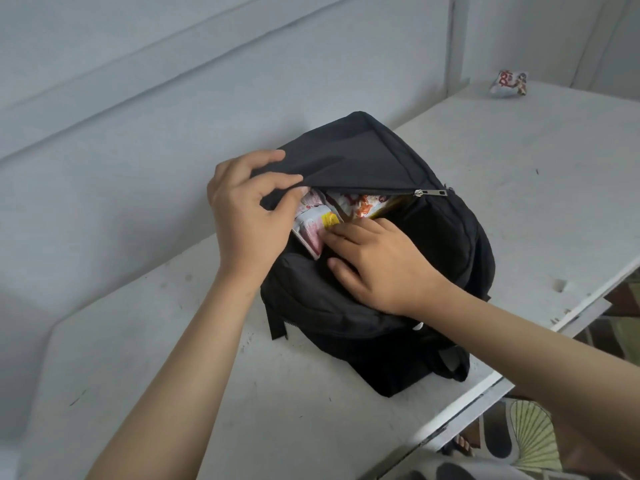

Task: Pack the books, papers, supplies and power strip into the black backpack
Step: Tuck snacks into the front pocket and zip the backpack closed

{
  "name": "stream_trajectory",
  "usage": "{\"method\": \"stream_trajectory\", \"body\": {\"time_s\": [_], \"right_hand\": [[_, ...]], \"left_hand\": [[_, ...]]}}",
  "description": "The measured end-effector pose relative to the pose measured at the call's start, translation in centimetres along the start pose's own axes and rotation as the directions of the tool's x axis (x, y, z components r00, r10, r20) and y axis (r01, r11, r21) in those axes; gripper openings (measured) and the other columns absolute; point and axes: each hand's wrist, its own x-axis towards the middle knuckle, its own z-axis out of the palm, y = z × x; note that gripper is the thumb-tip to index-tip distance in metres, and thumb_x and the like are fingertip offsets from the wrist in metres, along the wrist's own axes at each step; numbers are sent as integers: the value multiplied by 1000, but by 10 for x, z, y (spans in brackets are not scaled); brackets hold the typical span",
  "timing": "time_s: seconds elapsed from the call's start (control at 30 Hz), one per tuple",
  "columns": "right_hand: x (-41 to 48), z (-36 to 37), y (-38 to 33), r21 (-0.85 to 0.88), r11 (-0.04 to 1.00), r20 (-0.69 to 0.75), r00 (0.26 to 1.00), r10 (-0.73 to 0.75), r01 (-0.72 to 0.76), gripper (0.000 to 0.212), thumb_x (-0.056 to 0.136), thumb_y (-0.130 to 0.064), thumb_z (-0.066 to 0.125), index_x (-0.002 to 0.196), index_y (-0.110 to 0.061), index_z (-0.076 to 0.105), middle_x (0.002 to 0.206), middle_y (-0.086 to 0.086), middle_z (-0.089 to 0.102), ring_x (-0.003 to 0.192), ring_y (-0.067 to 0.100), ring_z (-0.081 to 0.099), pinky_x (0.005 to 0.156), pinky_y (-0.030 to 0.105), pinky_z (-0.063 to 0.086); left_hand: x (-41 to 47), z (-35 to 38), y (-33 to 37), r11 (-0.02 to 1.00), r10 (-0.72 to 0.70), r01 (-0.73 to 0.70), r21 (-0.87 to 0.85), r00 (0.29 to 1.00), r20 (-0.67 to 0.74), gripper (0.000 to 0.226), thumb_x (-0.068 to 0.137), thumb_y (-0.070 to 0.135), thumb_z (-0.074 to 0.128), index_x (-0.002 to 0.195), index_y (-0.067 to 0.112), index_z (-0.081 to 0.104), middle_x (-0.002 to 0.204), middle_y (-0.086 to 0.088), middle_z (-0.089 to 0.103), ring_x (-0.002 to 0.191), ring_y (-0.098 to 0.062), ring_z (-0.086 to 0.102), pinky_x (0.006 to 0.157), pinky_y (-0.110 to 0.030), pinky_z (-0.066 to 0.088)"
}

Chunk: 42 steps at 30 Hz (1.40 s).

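Fingers and thumb of my left hand (249, 216) pinch the flap of the black backpack (363, 157) at centre frame, holding its mouth open. My right hand (381, 265), fingers nearly straight, presses the colourful books (315, 220) down inside. I judge the books must seat deeper before the zipper pull (431, 192), right of the opening, can run. A small printed packet (509, 83) lies on the worktop (519, 168), upper right.
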Motion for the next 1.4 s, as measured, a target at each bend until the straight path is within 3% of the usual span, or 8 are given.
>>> {"method": "stream_trajectory", "body": {"time_s": [0.23,0.3,0.4,0.53,0.77,1.0,1.2,1.4], "right_hand": [[5,3,-6,15,993,184,976,113,-118,68,93,-50,10,146,-14,34,148,6,40,135,25,36,105,39,28],[-3,1,-8,76,988,149,982,120,-132,65,94,-47,13,146,-14,34,149,7,39,137,24,35,110,36,23],[-17,-4,-14,129,987,35,996,87,-91,53,97,-38,25,135,-11,51,137,6,53,128,23,46,107,33,27],[-20,-3,-18,182,982,159,987,13,-42,58,98,-43,17,143,-14,40,147,3,43,136,18,36,112,34,25],[-5,3,-20,158,979,247,965,89,-131,70,92,-53,3,148,-18,27,154,1,29,144,19,22,118,42,15],[-43,-10,-21,194,976,-67,991,118,-103,40,97,-33,36,110,-13,69,118,3,67,115,20,58,105,34,31],[-83,-15,9,269,950,-224,949,222,-158,33,95,-26,43,94,-15,73,102,-5,72,105,11,62,104,40,36],[-94,-28,58,426,898,-442,841,312,-109,33,93,-16,44,81,-5,73,88,1,72,90,14,65,82,35,49]], "left_hand": [[-5,-2,1,1000,1,-2,18,999,52,10,75,23,72,84,18,75,107,11,62,101,-3,47,83,-43,48],[-9,-2,0,1000,-3,2,15,997,80,9,75,21,73,84,19,75,108,8,65,101,-3,48,83,-44,48],[-20,-3,-2,1000,-1,3,-11,993,115,9,75,21,74,84,19,75,107,9,64,101,-2,47,82,-45,48],[-32,-2,-2,1000,-14,17,-21,990,143,10,77,22,73,86,19,75,107,7,66,101,-8,51,80,-43,49],[-36,-3,-2,999,-27,31,-16,985,173,12,79,24,69,87,18,76,103,5,67,98,-15,57,82,-38,49],[-52,-2,-11,1000,-25,22,15,953,301,16,80,27,65,90,20,75,100,9,66,98,-10,54,86,-35,48],[-52,6,0,996,-74,57,67,955,287,18,81,34,61,82,24,75,96,15,63,95,-10,53,87,-41,46],[-22,40,28,987,-162,150,60,935,316,14,81,35,60,84,31,73,96,19,65,96,-2,47,85,-41,48]]}}
